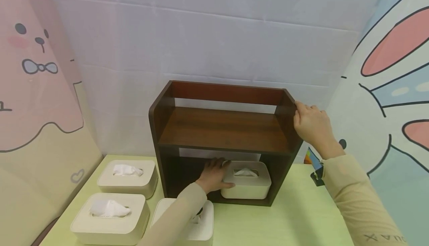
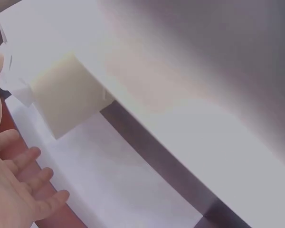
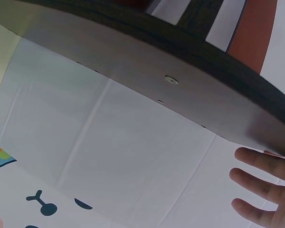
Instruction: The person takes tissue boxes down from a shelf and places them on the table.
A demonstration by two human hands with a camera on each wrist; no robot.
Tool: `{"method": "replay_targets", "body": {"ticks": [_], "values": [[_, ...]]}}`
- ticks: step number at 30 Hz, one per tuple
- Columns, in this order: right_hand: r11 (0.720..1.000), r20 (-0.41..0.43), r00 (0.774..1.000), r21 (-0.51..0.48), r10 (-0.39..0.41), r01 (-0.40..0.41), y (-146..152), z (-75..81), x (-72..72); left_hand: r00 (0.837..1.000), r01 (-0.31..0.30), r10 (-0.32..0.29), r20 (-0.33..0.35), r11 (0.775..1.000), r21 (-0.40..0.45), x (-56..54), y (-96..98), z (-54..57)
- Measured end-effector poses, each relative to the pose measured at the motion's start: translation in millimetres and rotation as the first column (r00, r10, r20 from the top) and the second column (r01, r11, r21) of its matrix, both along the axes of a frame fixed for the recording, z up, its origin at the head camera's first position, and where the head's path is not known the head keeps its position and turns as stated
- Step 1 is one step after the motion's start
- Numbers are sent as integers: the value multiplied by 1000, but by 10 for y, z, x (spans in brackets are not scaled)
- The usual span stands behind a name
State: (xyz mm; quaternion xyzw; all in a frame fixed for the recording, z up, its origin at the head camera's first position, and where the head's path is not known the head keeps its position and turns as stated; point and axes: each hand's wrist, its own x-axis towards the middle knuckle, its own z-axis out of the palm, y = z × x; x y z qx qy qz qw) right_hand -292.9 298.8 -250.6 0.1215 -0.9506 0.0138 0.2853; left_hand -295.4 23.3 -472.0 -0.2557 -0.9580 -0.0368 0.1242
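A two-tier dark brown wooden shelf point(image 1: 221, 126) stands on the light green tabletop. In its lower right bay sits a cream tissue box point(image 1: 246, 190) with white tissue in its top slot. My left hand point(image 1: 212, 177) reaches into that bay at the box's left side, thumb across the front, fingers extended toward the back. Fingers point(image 2: 26, 159) look straight and spread in the left wrist view. At the top of the shelf's right side panel, my right hand point(image 1: 311, 123) holds the edge. Three of its fingers point(image 3: 259, 185) extend outside the panel in the right wrist view.
Left of the shelf are two more cream tissue boxes, one farther back point(image 1: 125, 182) and one nearer point(image 1: 107, 225). Another tissue box point(image 1: 204, 223) stands before the shelf, partly hidden by my left forearm. A white cloth point(image 1: 207, 44) hangs behind; cartoon-printed sheets flank both sides.
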Motion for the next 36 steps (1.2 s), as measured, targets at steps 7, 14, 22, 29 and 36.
{"method": "replay_targets", "body": {"ticks": [7,14,22,29,36], "values": [[1000,-12,1000,-1,3,-3,6,-10,2,1000,-1,1,-12,1000,-6,-82,100,-5],[1000,-6,1000,-2,-1,1,10,-13,5,995,-25,21,93,999,35,-161,153,-19],[1000,-8,1000,-3,-1,1,-8,-5,2,984,-34,22,177,998,62,-197,159,-57],[1000,-9,1000,-5,9,-9,-14,-4,-10,973,1,-4,232,1000,13,-241,149,-113],[1000,-2,1000,0,8,-8,-1,2,-3,962,78,-80,260,997,15,-267,171,-131]]}}
